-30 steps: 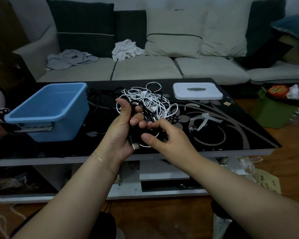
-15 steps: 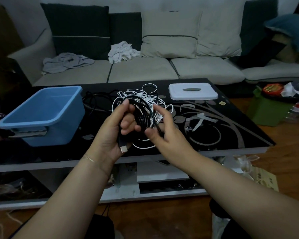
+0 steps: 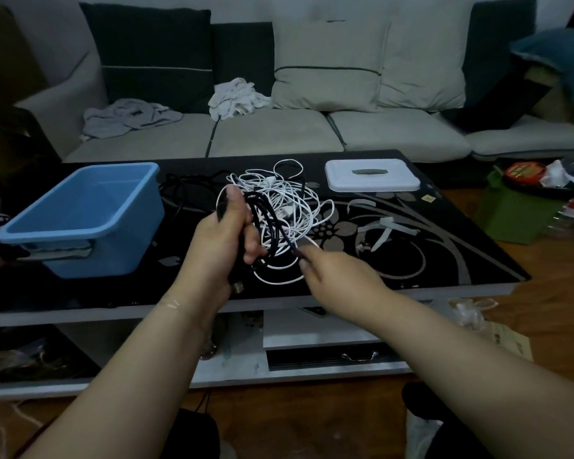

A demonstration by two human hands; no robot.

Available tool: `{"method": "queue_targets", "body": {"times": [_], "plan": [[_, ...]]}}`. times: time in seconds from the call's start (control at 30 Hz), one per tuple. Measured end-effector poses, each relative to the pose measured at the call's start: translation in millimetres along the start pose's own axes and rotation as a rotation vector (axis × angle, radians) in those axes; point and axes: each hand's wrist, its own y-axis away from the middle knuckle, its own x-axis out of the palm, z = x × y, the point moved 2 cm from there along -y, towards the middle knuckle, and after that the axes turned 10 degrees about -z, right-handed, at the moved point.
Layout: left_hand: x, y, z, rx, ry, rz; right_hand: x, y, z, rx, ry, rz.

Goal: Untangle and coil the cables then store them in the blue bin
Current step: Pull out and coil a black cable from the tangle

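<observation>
Black cable [image 3: 269, 223], partly coiled, is held above the near edge of the coffee table [image 3: 444, 260], between the two hands. Nearest the viewer, its metal plug end [image 3: 237, 287] hangs below the left hand [image 3: 219, 246], which is clenched around the gathered loops, thumb uppermost. The right hand [image 3: 338, 276] lies just to the right and slightly lower, its fingertips pinched on the free run of the same cable, which slants up and to the left from that pinch into the coil. The cable's long axis thus runs diagonally from lower right to upper left, and the coil stands roughly upright in the left fist. By this arrangement the left hand serves as the anchor and the right as the feeding hand; the next wrap would likely carry the free run up and over toward the left thumb.

Behind the hands, on the tabletop, lies the white cable tangle [image 3: 279, 200], apparently untouched and partly overlapped in view by the black loops; whether the two are intertwined cannot be told. Further left sits another dark cable [image 3: 183, 187], resting beside the blue bin [image 3: 80, 226], which stands open at the table's left end and appears empty. The bin lies nearer the left hand. A white lid [image 3: 371, 175] rests at the far right.
</observation>
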Motion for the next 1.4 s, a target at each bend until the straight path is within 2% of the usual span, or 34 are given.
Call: {"method": "queue_targets", "body": {"times": [0.07,0.17,0.27,0.37,0.43,0.5,0.63,0.73,0.9,0.97,1.04,1.17,1.4], "plan": [[4,4,2,0.118,-0.203,0.003,7,4,8,-0.104,0.064,0.060],[11,8,10,0.168,-0.249,0.114,9,7,16,-0.217,0.141,0.095],[12,7,20,0.263,-0.431,0.139,-2,2,19,-0.337,0.253,-0.042],[12,6,24,0.339,-0.650,0.144,-9,1,22,-0.454,0.289,-0.287],[13,8,24,0.289,-0.669,0.187,-7,1,22,-0.488,0.226,-0.411],[15,10,22,0.204,-0.682,0.218,-6,2,21,-0.487,0.153,-0.452],[16,14,22,-0.011,-0.652,0.301,-12,6,20,-0.430,0.072,-0.540],[16,19,23,-0.163,-0.587,0.406,-16,5,19,-0.369,0.023,-0.521],[18,30,16,-0.312,-0.326,0.494,-20,-1,7,-0.216,-0.359,-0.270],[19,27,18,-0.338,-0.296,0.498,-16,1,4,-0.174,-0.436,-0.191],[20,27,21,-0.329,-0.283,0.464,-11,3,5,-0.118,-0.416,-0.218],[25,26,26,-0.319,-0.220,0.331,-4,1,5,0.000,-0.294,-0.382],[27,16,32,-0.379,-0.092,0.279,-3,-7,2,0.198,-0.372,-0.468]]}}
